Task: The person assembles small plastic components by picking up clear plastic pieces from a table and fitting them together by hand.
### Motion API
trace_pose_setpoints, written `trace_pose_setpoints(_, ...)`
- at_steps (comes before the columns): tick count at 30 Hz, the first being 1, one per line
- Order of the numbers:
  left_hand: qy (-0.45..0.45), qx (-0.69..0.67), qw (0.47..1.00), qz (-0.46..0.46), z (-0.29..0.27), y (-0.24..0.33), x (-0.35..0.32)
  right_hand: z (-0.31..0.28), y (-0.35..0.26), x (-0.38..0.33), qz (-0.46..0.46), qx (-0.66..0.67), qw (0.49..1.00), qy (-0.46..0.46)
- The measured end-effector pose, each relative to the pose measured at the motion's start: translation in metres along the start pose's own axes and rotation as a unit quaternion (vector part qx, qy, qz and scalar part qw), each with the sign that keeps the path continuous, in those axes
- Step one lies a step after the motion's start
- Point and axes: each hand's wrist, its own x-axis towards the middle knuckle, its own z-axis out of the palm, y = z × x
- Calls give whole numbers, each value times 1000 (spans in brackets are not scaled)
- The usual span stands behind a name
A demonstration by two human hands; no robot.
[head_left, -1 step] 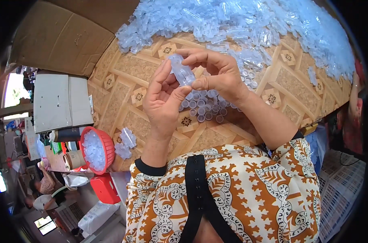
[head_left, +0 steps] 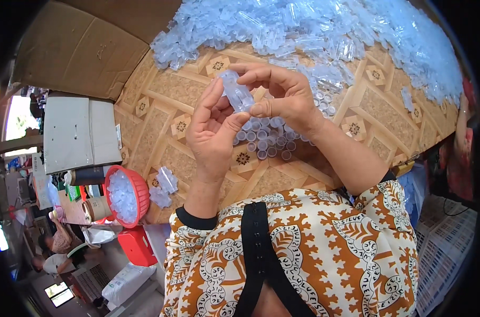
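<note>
Between my two hands, above the wood-patterned table (head_left: 158,140), is a clear plastic case-like piece (head_left: 236,94), held tilted. My left hand (head_left: 212,127) grips it from the left, with the thumb at its lower end and the fingertips along its side. From the right, my right hand (head_left: 290,100) pinches it, thumb at the bottom and index finger near the top. Small round translucent caps (head_left: 271,141) lie in a cluster under and beside my right hand. Farther back spreads a big heap of similar clear plastic pieces (head_left: 308,31).
A red basket (head_left: 141,196) full of clear pieces stands at the table's left edge, near a few loose pieces (head_left: 163,186). Cardboard (head_left: 73,50) and a white carton (head_left: 68,132) border the left side. Another person's arm (head_left: 462,124) shows at the right edge.
</note>
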Motion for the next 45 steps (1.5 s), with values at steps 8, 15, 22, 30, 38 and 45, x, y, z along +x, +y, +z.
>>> trace_pose_setpoints(8,13,5,1000,-6,-2,-1,-2,-1,1,1,-10,-35,999,-4)
trace_pose_setpoints(15,16,10,1000,-13,-4,-1,-4,-2,0,1,-1,-56,998,-9)
trace_pose_setpoints(22,17,13,1000,-4,-5,-4,-5,-2,-3,1,3,-41,999,-16)
trace_pose_setpoints(30,21,19,1000,6,-5,-3,-7,2,-2,1,3,-40,999,-24)
trace_pose_setpoints(38,15,10,1000,3,-6,-2,-7,0,-5,3,-3,-76,997,-30)
trace_pose_setpoints(45,18,-8,1000,-15,-6,1,-6,0,-4,3,-17,-85,996,-27)
